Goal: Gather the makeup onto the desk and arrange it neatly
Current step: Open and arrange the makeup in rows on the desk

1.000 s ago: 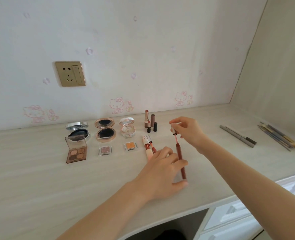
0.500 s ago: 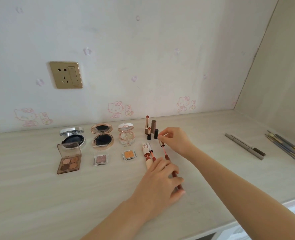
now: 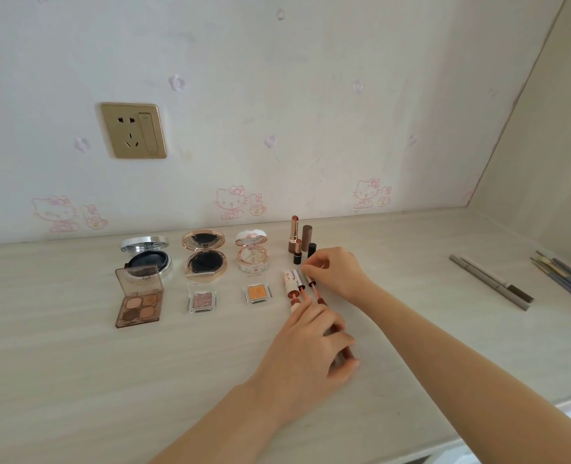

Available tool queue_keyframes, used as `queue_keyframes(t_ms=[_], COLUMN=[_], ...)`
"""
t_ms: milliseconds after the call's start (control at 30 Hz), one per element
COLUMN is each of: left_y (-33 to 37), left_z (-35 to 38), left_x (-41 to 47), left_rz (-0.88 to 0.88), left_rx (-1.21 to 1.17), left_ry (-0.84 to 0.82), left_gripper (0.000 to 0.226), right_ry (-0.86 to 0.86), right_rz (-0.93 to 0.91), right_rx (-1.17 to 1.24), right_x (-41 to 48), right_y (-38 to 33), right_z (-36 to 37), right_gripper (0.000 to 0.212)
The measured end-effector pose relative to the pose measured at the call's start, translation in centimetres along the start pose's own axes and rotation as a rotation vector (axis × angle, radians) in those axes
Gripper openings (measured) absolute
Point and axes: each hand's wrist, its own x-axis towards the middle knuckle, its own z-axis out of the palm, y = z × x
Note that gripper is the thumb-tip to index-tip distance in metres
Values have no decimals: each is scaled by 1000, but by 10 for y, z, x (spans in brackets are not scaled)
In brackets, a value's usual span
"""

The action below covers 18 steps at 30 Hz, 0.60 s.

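- The right hand (image 3: 336, 272) pinches the cap end of a lip gloss wand (image 3: 314, 287) between thumb and fingertips, next to the two small black tubes.
- The left hand (image 3: 311, 356) curls over the dark red lip gloss tube (image 3: 344, 353), gripping it against the desk (image 3: 76, 380); only the tube's lower part shows between the fingers.
- The wand runs from the right hand down toward the left hand, lying in line with two other opened lip glosses (image 3: 292, 289) just to its left.
- Behind them stand two uncapped lipsticks (image 3: 294, 234), each with its cap upright beside it.
- Further left, three open round compacts (image 3: 203, 257) sit in a row near the wall.
- In front of the compacts lie a four-colour eyeshadow palette (image 3: 138, 304) with its lid up, a small pink eyeshadow pan (image 3: 202, 300) and a small orange one (image 3: 256, 293).
- Well apart on the right side of the desk lie two grey pencils (image 3: 491, 283) and a bunch of brushes (image 3: 565, 279) near the side wall.
- A gold wall socket (image 3: 133, 130) is set in the wall above the compacts.
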Motion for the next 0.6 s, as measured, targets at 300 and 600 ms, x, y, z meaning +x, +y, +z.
queue_keyframes(t_ms=[300,600], left_y=[2,5], left_z=[-4,-9], left_x=[-1,-2], left_rz=[-22,-13], left_rx=[-40,-32], left_ry=[1,-18], left_gripper=[29,35], right_ry=[-26,2], right_rz=[-35,-60], right_rx=[-25,-61], right_x=[-4,-32], right_y=[-1,8], right_z=[-1,-27], right_gripper=[18,24])
